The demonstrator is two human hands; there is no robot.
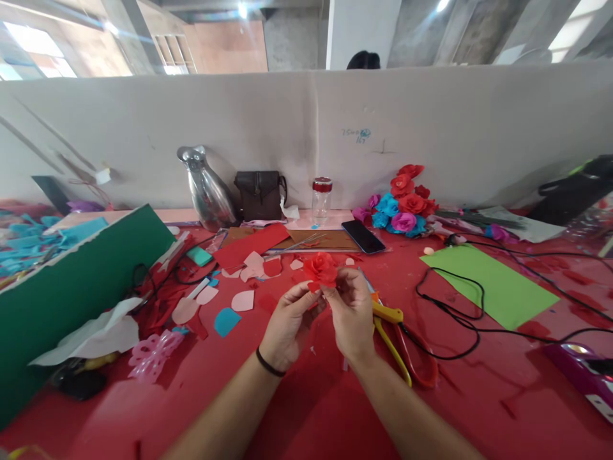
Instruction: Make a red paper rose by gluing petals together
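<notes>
A small red paper rose [320,268] is held up above the red table [306,396] between both hands. My left hand [289,325], with a black band on the wrist, pinches its base from the left. My right hand [351,313] pinches it from the right, fingers closed around the underside. Loose pink, red and blue paper petals [242,300] lie just left of the hands. Yellow and red scissors [400,342] lie right beside my right wrist.
A bunch of finished red, blue and pink paper flowers [402,204] rests against the back partition. A phone [363,236], glass jar [321,199], silver vase [207,190], brown bag [260,195], green paper sheet [493,284], black cable [454,306] and green board [76,287] surround the hands.
</notes>
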